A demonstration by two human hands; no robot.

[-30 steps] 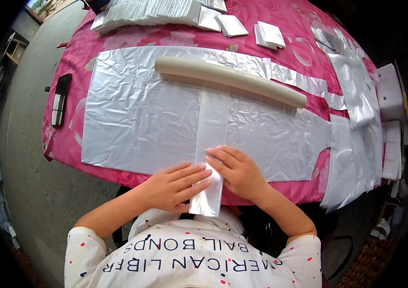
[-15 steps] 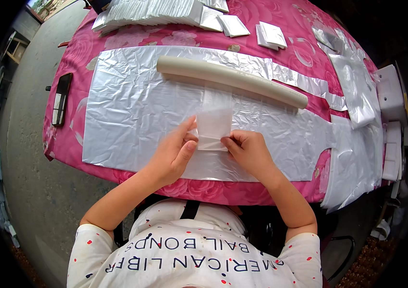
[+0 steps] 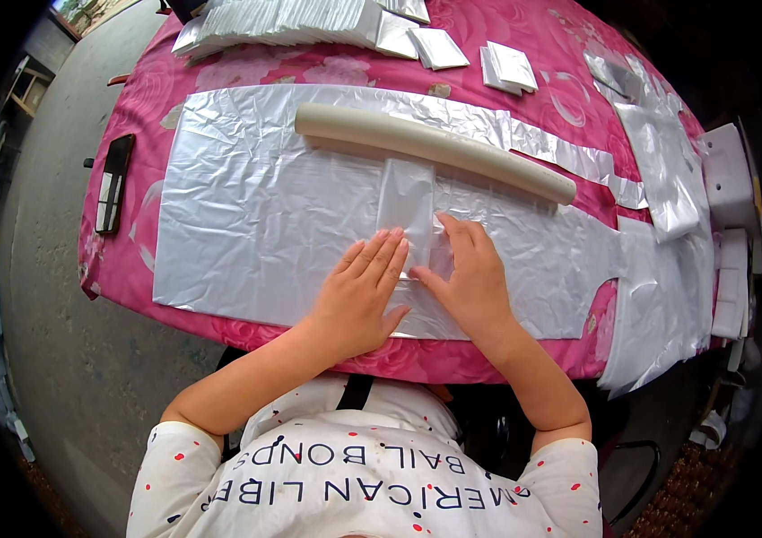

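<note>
A narrow folded strip of translucent plastic film (image 3: 408, 193) lies on a large sheet of whitish plastic (image 3: 237, 206). Flat on the strip's near left part rests my left hand (image 3: 358, 291), fingers stretched out and together. My right hand (image 3: 466, 269) is at the strip's right edge, thumb and fingers apart, the thumb tip touching near its lower end. Both palms partly cover the strip's near end. Just beyond the strip, a long beige tube (image 3: 435, 148) lies slanted across the sheet.
A pink flowered cloth (image 3: 309, 67) covers the table. Along the far edge stand many folded plastic packets (image 3: 282, 22), with a few loose ones (image 3: 508, 67) nearby. A phone (image 3: 114, 184) lies at the left. More plastic bags (image 3: 663, 296) drape over the right side.
The film's raised near end has come down flat. My left hand has moved right onto it and flattened; my right hand has opened from its pinch.
</note>
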